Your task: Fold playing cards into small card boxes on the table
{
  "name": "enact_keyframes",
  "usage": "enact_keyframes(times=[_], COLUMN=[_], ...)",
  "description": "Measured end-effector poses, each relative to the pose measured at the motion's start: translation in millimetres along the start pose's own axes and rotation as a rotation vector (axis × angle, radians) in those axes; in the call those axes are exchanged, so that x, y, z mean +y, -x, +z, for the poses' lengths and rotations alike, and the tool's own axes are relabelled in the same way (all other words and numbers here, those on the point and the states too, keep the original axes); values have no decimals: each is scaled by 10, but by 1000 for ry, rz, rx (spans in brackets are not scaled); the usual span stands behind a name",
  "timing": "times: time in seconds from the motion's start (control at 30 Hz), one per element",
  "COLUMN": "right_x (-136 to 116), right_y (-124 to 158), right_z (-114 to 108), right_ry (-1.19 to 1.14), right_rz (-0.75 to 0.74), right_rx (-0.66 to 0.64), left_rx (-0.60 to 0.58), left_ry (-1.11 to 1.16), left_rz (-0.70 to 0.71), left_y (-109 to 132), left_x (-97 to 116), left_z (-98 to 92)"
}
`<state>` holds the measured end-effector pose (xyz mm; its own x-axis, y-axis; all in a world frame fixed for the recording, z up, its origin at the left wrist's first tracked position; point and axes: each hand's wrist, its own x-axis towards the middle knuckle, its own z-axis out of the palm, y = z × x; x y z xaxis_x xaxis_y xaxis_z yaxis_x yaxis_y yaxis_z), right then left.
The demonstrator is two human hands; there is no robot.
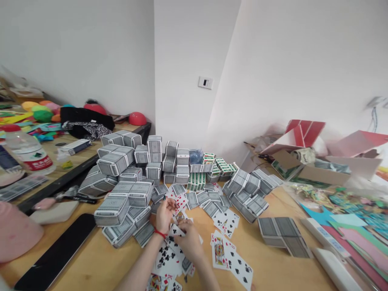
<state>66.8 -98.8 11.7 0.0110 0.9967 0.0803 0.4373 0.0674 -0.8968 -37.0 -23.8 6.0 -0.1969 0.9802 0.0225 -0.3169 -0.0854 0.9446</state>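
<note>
My left hand [165, 214], with a red string bracelet [160, 233] at the wrist, is raised over the cards, its fingers loosely bent and apart, nothing visible in them. Just right of it my right hand [189, 240] is closed on a playing card [173, 234] showing clubs, thumb on its face. Red diamond cards [181, 202] lie face up beyond the left fingers. Under my wrists is a spread of face-up cards [165, 258]. More face-up cards, a king [218, 250] and a six of spades [241, 268], lie to the right.
Grey card boxes [117, 161] are stacked at left and back, with more boxes [245, 190] at right. Green boxes [197, 181] stand at the back. A black phone-like slab [57, 252] lies front left. Coloured paper [357, 242] and open cartons [324, 171] are at right.
</note>
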Motion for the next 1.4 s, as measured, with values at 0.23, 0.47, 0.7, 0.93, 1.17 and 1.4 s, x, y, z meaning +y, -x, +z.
enact_keyframes(times=[0.23,0.47,0.7,0.93,1.17,1.4], right_x=[158,193,295,423,263,189], right_y=[-120,-129,-151,-167,-167,-161], right_z=[-221,-318,-316,-318,-230,-320], right_ry=[-466,-889,-879,-214,-842,-1086], right_rz=[136,248,288,110,148,263], right_rx=[191,259,368,680,349,360], left_rx=[-436,-626,-399,-229,-287,-477], left_ry=[-122,-405,-379,-440,-648,-673], left_rz=[-81,57,76,203,517,596], left_y=[90,182,98,122,272,395], left_x=[108,117,38,52,24,52], left_z=[2,51,30,-25,5,127])
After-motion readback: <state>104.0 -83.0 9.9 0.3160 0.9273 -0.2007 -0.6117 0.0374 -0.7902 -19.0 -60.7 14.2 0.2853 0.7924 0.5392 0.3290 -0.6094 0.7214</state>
